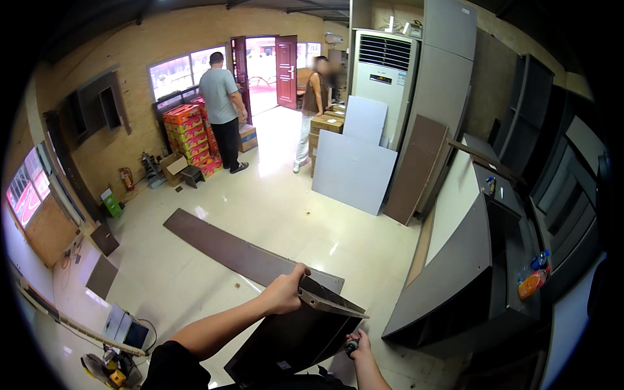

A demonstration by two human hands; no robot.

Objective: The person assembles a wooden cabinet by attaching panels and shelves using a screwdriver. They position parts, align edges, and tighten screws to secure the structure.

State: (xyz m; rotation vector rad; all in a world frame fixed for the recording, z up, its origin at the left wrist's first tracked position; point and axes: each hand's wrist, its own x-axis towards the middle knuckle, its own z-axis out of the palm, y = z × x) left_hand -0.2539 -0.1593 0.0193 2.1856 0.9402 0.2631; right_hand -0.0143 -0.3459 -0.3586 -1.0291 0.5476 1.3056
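The left hand (284,294) is clamping its grip shut over the top edge of a dark brown laminated wooden panel (292,338), which is tilting upward in front of the person, above the glossy cream tiled floor (273,208). The right hand (359,343) is curling its grip around a small dark tool handle (351,348) just beside the panel's lower right edge. A long brown board (240,253) is lying flat on the floor beyond.

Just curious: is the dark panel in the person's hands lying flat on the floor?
No, the left hand grips the dark panel by its upper edge, tilted up.
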